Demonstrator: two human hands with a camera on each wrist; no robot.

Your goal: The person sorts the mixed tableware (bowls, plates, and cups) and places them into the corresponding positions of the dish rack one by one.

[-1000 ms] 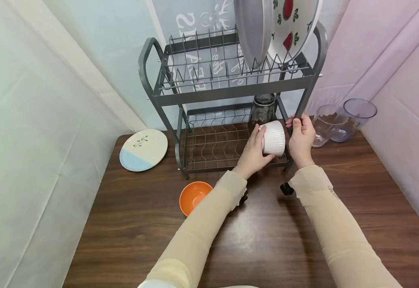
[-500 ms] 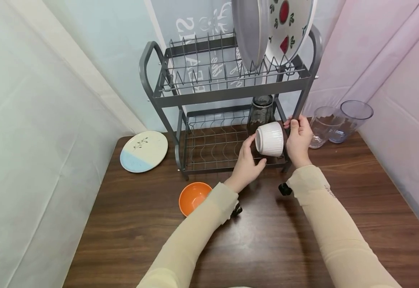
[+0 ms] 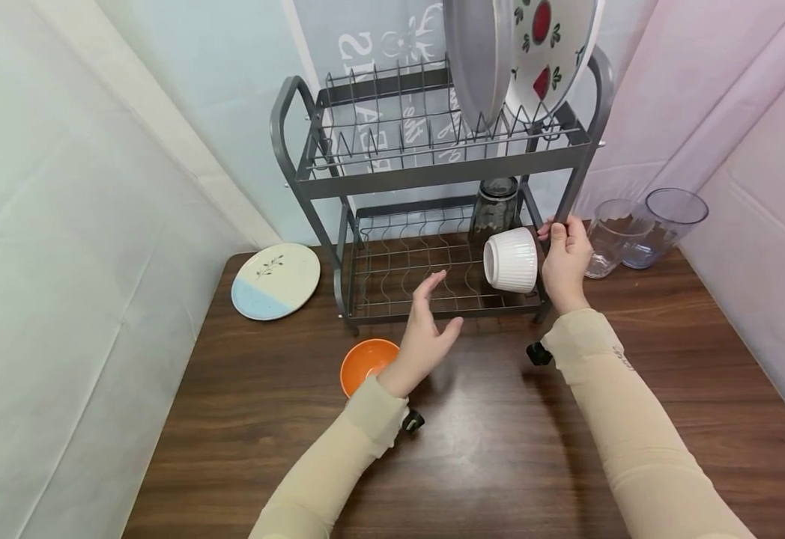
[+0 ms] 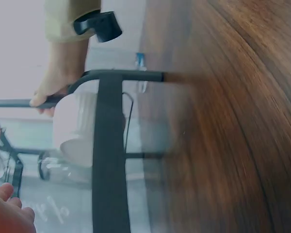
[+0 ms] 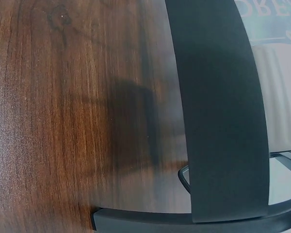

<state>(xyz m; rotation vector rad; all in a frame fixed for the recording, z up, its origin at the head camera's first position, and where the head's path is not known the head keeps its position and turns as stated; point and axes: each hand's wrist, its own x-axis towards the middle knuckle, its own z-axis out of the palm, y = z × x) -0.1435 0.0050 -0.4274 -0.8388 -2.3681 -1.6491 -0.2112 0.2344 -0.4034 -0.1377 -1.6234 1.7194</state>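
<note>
On the lower tier of a grey two-tier dish rack (image 3: 446,178), at its right end, a white ribbed ramekin (image 3: 512,260) lies tipped on its side, base to the left. My left hand (image 3: 422,340) is in the air in front of that tier, fingers extended and thumb apart, holding nothing. My right hand (image 3: 564,266) grips the rack's right front post beside the ramekin; the left wrist view also shows its fingers (image 4: 41,103) around the post. Behind the ramekin stands a dark glass (image 3: 496,209), partly hidden. An orange bowl (image 3: 362,363) sits below my left hand, partly covered by the wrist.
Upright in the upper tier are a grey plate (image 3: 476,67) and a white plate with red patterns (image 3: 550,45). A cream and blue plate (image 3: 276,281) lies left of the rack. Two clear tumblers, one bluish (image 3: 676,217), stand to its right. Walls of white sheeting flank the table.
My left hand has let go of the ramekin and drawn back to the left and toward me. The ramekin stays on the lower tier. My right hand keeps its grip on the post.
</note>
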